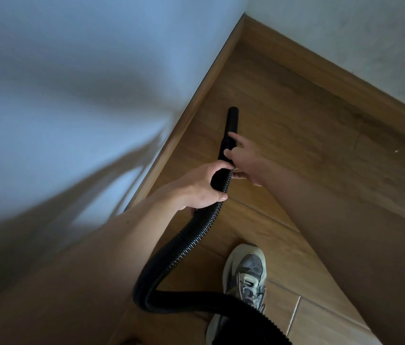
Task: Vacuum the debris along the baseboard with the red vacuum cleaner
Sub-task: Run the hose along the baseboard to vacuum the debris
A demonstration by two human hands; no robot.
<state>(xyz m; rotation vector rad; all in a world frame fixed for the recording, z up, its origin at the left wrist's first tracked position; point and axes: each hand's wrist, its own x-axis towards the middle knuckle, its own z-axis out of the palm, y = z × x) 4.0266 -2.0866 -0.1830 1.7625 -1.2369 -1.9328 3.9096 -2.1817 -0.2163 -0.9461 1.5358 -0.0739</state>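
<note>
Wood floor (296, 120) corner: left hand (203, 185) grips hose (196, 235), right hand (243, 160) touches nozzle (232, 120), grip unclear. Tip probably needs lowering toward baseboard (333, 80) next.
</note>
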